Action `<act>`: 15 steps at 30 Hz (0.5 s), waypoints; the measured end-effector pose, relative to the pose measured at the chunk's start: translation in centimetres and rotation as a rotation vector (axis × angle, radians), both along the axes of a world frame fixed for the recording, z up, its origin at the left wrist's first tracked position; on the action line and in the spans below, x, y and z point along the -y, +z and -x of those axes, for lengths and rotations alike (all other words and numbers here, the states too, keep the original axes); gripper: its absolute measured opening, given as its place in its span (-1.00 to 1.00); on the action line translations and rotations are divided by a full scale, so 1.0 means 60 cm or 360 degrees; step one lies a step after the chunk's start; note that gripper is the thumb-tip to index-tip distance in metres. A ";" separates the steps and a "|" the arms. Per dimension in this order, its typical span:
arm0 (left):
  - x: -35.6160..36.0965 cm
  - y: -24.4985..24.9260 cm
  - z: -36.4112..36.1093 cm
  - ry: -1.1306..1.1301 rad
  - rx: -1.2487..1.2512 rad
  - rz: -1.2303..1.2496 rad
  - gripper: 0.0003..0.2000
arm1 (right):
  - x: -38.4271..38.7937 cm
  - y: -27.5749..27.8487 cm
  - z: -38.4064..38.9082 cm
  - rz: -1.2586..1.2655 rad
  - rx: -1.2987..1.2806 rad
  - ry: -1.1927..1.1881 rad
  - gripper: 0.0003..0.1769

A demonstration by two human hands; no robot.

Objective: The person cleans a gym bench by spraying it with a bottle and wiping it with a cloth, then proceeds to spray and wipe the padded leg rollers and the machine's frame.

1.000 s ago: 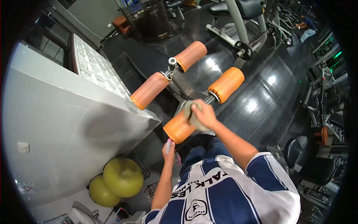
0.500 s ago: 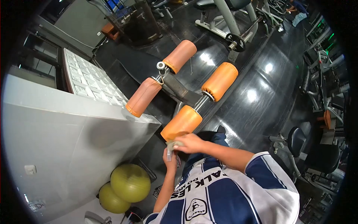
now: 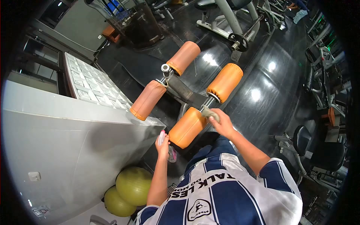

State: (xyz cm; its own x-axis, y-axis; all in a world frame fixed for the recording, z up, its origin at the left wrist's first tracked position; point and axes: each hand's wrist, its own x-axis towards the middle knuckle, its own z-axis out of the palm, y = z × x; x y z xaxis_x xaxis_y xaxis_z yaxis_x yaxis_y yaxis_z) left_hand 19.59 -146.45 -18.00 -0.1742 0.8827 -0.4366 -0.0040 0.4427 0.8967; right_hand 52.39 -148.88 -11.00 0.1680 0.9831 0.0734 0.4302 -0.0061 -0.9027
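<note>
My right hand [image 3: 224, 123] grips a folded greenish-grey cloth [image 3: 210, 114], pressed against the inner end of the near orange foam roller [image 3: 187, 128] beside its metal bar. At the outer end of that roller, my left hand [image 3: 162, 147] is closed around a clear spray bottle [image 3: 172, 154] with a pinkish-white top; its fingers are next to the padding. A second orange roller [image 3: 225, 82] sits on the same bar, farther off. Beyond them, two faded salmon rollers [image 3: 148, 100] flank a metal post on the machine frame.
A grey half-wall [image 3: 75, 146] runs along the left, with two green exercise balls [image 3: 134, 186] at its foot. Weight machines [image 3: 230, 22] stand ahead, and a black padded seat [image 3: 301, 141] is at right. Another person [image 3: 299, 13] is far off at top right.
My hands have parted. The right hand has carried the cloth up and right to the roller's inner end; the left, with the bottle, has moved left and slightly up to its outer end.
</note>
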 end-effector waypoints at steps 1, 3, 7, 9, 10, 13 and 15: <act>0.006 -0.003 0.005 -0.0035 0.0021 -0.0009 -0.62 | -0.013 0.001 0.019 -0.0250 0.0128 0.0119 -0.62; 0.027 -0.002 0.008 -0.0076 0.0041 -0.0015 -0.60 | -0.037 -0.009 0.065 -0.0381 0.0670 0.0331 -0.55; 0.089 -0.020 0.005 -0.0021 0.0034 0.0076 -0.59 | -0.036 -0.063 0.199 -0.0512 0.1147 0.0954 -0.55; 0.116 -0.021 -0.002 0.0117 0.0190 0.0020 -0.81 | -0.010 -0.067 0.264 -0.0544 0.0695 0.1293 -0.60; 0.126 -0.006 -0.012 0.0283 0.0379 -0.0075 -0.83 | -0.005 -0.066 0.269 -0.0554 0.0706 0.1309 -0.60; 0.153 0.008 0.016 0.0409 -0.0032 -0.0047 -0.83 | -0.020 -0.059 0.281 -0.0267 0.0180 0.1486 -0.67; 0.159 0.009 0.047 0.0418 -0.0134 -0.0072 -0.82 | -0.037 -0.029 0.261 0.0080 0.0034 0.1328 -0.68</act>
